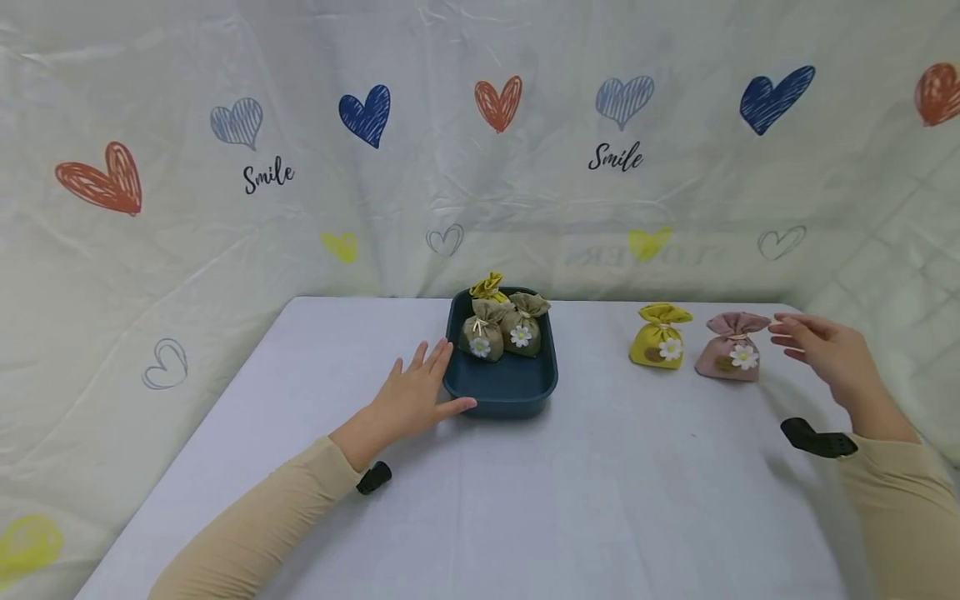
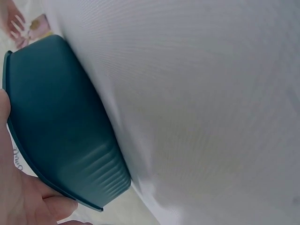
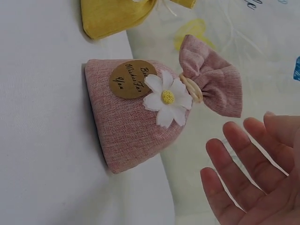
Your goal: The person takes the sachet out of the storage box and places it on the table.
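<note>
Three little bags sit in the blue tray that the flat left hand touches, while the yellow bag and the pink bag wait at its 3 o'clock, the empty, spread right hand just beside the pink one.

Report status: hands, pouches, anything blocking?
Left hand open, touching dark blue plastic tray. Right hand open beside pink fabric drawstring pouch, apart. Nothing between them.

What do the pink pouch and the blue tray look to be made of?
Pink pouch: coarse woven fabric, linen-like, matte; the weave shows, with a felt-like daisy and a card tag. Blue tray: probably moulded plastic, smooth satin sheen, ribbed corner.
</note>
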A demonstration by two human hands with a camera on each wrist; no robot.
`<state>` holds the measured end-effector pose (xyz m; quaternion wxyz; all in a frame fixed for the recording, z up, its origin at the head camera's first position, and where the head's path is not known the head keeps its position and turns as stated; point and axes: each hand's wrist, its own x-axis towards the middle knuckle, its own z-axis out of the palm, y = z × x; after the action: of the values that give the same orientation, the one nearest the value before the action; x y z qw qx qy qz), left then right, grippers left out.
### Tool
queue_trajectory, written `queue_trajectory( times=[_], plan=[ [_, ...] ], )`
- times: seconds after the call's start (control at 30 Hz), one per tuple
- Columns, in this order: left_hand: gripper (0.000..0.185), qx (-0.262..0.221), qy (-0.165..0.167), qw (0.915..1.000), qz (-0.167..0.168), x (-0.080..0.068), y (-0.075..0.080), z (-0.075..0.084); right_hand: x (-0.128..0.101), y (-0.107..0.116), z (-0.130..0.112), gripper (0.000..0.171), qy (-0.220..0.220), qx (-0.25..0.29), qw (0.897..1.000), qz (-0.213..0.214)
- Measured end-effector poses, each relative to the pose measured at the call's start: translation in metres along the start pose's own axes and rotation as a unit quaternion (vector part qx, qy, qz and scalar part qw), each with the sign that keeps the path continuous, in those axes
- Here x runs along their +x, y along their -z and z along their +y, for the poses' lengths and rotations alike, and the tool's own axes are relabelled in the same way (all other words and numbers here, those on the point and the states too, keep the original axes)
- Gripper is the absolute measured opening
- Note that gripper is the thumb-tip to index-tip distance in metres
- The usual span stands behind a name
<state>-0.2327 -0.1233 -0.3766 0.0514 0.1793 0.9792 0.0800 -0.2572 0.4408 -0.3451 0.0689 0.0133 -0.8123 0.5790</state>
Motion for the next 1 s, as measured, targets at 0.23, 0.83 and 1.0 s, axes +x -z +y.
queue_trajectory(
  times=[0.23,0.83,1.0],
  plan=[
    [0.104,0.002,-0.002,1.0,-0.002,-0.001,0.0,0.001,-0.004,-0.004,-0.004,0.019,0.008,0.045,0.993,0.112],
    [0.103,0.004,0.005,0.9999,-0.009,-0.001,0.004,0.002,-0.014,-0.028,-0.035,0.016,0.127,0.246,0.957,0.081],
    [0.102,0.008,0.0,1.0,-0.005,-0.002,0.004,0.002,-0.015,-0.039,-0.043,0.017,0.159,0.247,0.954,0.057]
  ],
)
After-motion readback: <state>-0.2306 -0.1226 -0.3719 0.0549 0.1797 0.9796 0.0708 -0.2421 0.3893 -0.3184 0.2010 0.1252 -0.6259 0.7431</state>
